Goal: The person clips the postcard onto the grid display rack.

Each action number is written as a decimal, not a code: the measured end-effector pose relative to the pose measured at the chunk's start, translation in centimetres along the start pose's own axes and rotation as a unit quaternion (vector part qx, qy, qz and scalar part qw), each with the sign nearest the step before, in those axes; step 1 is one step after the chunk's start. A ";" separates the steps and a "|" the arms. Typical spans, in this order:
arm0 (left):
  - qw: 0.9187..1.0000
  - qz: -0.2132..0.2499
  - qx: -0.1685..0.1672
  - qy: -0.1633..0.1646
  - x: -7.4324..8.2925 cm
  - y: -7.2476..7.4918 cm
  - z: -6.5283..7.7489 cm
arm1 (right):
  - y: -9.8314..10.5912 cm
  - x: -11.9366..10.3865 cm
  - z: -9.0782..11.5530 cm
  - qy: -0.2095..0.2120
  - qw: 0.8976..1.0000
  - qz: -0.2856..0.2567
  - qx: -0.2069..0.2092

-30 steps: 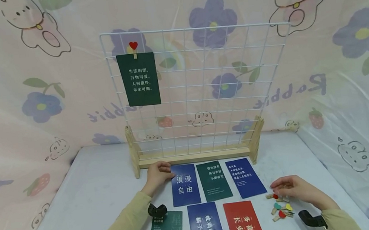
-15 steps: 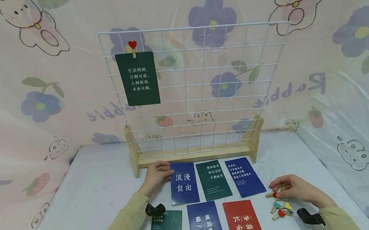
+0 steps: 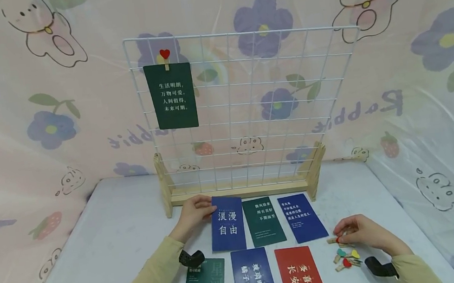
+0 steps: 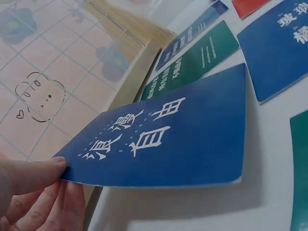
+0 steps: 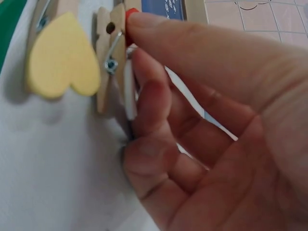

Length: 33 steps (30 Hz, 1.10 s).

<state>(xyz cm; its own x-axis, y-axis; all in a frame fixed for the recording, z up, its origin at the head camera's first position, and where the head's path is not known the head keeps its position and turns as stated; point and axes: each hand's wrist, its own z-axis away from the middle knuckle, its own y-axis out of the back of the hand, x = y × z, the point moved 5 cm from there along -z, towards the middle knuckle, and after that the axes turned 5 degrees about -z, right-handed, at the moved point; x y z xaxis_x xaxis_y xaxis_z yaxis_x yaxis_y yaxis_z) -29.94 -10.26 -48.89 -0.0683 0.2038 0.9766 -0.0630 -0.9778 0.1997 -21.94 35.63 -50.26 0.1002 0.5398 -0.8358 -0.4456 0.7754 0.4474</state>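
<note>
My left hand (image 3: 193, 216) pinches the top left corner of a blue card (image 3: 227, 228) with white lettering. In the left wrist view, thumb and fingers hold this card (image 4: 168, 139) tilted, its near edge raised above the table. My right hand (image 3: 359, 234) is at a small pile of wooden clothespins decorated with hearts. In the right wrist view, its thumb and forefinger pinch a clothespin with a red heart (image 5: 131, 26), mostly hidden by the fingers. Beside it lie another wooden clothespin (image 5: 108, 57) and one with a yellow heart (image 5: 63, 57).
A white wire grid (image 3: 241, 84) on a wooden stand (image 3: 239, 191) rises behind the cards. A dark green card (image 3: 171, 96) hangs at its upper left from a red-heart clothespin (image 3: 165, 55). Several cards, including a green one (image 3: 264, 221) and a red one (image 3: 301, 273), lie on the table.
My left hand has raised the upper end of the blue card slightly off the table, toward the stand. My right hand has stayed at the clothespins.
</note>
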 end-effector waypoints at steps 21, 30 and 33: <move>0.999 0.037 0.000 0.023 0.2 0.3 -0.1 | 0.5 -0.6 0.5 0.013 1.000 -0.002 -0.003; 0.999 0.044 0.000 0.027 1.0 0.6 0.0 | 1.1 -1.7 -0.1 0.026 0.999 -0.013 0.022; 0.998 0.049 0.002 0.032 1.1 0.7 0.0 | 1.3 -1.9 -0.2 0.029 0.999 -0.022 0.025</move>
<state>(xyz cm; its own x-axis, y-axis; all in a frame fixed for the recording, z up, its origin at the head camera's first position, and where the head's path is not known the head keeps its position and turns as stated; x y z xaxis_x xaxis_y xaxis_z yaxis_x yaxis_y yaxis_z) -30.07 -10.69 -47.66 -0.1379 0.1105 0.9843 -0.0484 -0.9933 0.1047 -22.88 35.55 -48.20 0.0666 0.4854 -0.8717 -0.3967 0.8145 0.4232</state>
